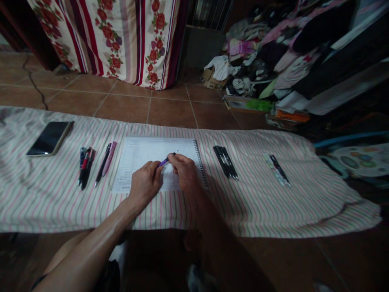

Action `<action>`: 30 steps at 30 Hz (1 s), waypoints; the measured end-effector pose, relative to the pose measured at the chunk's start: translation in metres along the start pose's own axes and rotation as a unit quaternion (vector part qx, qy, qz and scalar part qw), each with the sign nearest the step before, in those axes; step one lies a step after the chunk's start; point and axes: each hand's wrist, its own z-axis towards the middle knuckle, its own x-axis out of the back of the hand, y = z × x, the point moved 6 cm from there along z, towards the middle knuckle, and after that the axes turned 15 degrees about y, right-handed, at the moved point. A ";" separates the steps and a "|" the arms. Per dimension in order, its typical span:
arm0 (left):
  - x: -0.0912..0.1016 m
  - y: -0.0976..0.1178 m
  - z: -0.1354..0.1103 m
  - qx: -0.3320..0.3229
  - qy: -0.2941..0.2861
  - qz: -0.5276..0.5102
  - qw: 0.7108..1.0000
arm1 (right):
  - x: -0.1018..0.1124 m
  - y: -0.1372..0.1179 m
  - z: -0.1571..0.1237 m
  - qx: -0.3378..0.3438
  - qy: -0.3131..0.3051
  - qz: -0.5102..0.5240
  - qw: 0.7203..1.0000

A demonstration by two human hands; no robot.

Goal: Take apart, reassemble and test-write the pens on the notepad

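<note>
The left hand [146,178] and right hand [185,168] have their fingers closed around a slim purple-and-black pen [163,162] over a white, spiral-bound paper notebook [152,149].

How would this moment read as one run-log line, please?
left hand: on purple pen | right hand: at pen's dark end | beneath: spiral notebook | far left: phone | right of notebook: black pens

Passable gap on pink-and-grey-striped cloth-covered worktop [252,211] between row of slim black pens [224,161] and white-and-black pen pair [279,169]; slim pink pen [109,158] obstructs left of white spiral-bound notebook [152,150].
</note>
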 end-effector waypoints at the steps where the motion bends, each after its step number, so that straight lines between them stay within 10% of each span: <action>1: -0.001 0.000 0.000 0.007 -0.005 -0.002 1.000 | 0.000 -0.001 0.000 0.002 0.000 -0.002 1.000; 30: -0.001 -0.006 0.000 0.063 -0.024 -0.037 0.997 | -0.001 -0.006 -0.005 -0.042 -0.005 0.031 0.999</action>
